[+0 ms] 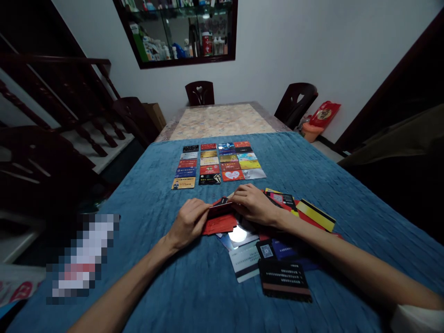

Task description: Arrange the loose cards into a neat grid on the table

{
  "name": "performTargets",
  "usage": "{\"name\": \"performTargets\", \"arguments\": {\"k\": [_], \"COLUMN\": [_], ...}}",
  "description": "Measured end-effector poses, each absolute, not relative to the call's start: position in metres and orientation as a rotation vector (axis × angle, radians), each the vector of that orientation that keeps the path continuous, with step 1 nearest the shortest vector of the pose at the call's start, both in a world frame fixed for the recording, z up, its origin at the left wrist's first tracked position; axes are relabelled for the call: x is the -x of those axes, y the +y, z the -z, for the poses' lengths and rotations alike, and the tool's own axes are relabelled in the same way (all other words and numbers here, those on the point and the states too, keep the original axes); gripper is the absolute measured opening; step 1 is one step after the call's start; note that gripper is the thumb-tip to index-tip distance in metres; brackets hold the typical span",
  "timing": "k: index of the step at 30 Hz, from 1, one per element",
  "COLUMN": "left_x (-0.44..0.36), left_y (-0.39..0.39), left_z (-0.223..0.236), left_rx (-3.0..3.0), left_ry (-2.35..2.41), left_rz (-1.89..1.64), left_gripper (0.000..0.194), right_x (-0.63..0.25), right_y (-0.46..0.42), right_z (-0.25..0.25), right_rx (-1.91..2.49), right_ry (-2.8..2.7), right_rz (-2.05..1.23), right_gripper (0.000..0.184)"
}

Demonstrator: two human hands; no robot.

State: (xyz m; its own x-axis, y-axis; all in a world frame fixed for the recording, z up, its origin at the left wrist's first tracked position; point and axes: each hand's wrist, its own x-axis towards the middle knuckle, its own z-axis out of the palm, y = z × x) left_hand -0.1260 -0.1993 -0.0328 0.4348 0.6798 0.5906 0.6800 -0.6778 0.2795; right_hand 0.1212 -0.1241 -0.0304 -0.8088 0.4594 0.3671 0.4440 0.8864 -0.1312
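Observation:
Between my two hands a thin card (221,206) is held nearly edge-on, just above a heap of mixed cards. My left hand (191,221) pinches its left end, and my right hand (255,204) grips the right end. Directly below lies a red card (219,224). Around my right forearm spread more loose cards: a black card (286,280) with a brown stripe, a silver-grey card (244,261) and a yellow card (316,215). Beyond my hands, several cards lie in neat columns, among them a tan card (183,183) and a white-heart card (233,175).
A blue cloth (149,277) covers the near part of the table, and the patterned tabletop (222,120) shows at the far end. Dark chairs (200,94) stand around it. At the left lies a pixelated pale item (85,254). A glass-shelved cabinet (187,37) is on the back wall.

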Motion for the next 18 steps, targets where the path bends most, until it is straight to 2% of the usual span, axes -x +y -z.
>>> {"name": "performTargets", "arguments": {"k": [18], "left_x": [0.1228], "left_y": [-0.1917], "left_z": [0.0318], "left_rx": [2.634], "left_ry": [-1.391], "left_rz": [1.348], "left_gripper": [0.02], "right_x": [-0.1216], "right_y": [-0.1186], "right_z": [0.0346], "right_rx": [0.719], "right_ry": [-2.511], "right_rz": [-0.232], "right_gripper": [0.014]}}
